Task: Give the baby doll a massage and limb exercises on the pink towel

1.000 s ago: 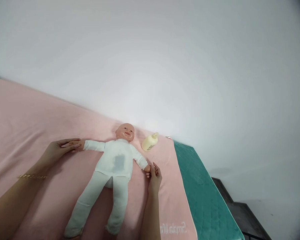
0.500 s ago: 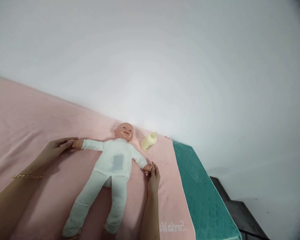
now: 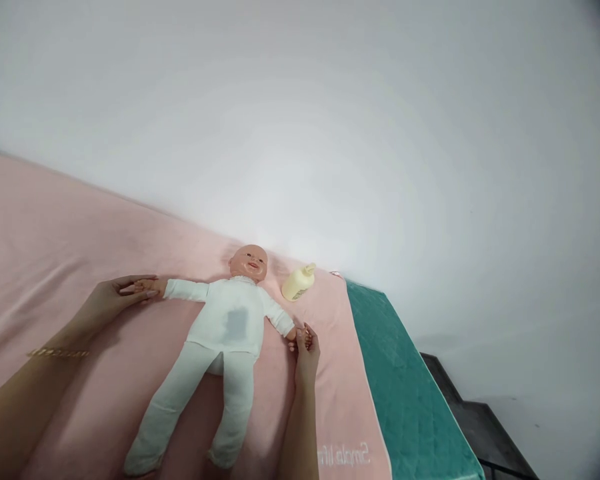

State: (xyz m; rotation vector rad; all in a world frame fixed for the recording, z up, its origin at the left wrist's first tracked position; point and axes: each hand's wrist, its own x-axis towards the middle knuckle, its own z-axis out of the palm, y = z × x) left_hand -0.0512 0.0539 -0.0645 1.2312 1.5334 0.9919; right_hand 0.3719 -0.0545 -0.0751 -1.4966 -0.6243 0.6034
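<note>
A baby doll with a bald head and a white cloth body lies on its back, arms spread wide, on a pink blanket. Out at the left, my left hand pinches one of the doll's hands between thumb and fingers. The doll's other hand is between the thumb and fingers of my right hand. A grey-blue patch marks the doll's chest. Close to the doll's head, a pale yellow pump bottle stands on the blanket.
A white wall rises directly behind the blanket. To the right, a green quilted cover shows past the blanket's edge. Beyond it, lower down, is a dark stepped piece of furniture.
My left thumb has shifted right along the doll's hand, towards its wrist. My right thumb has moved slightly left on the other doll hand. The doll and bottle stay in place.
</note>
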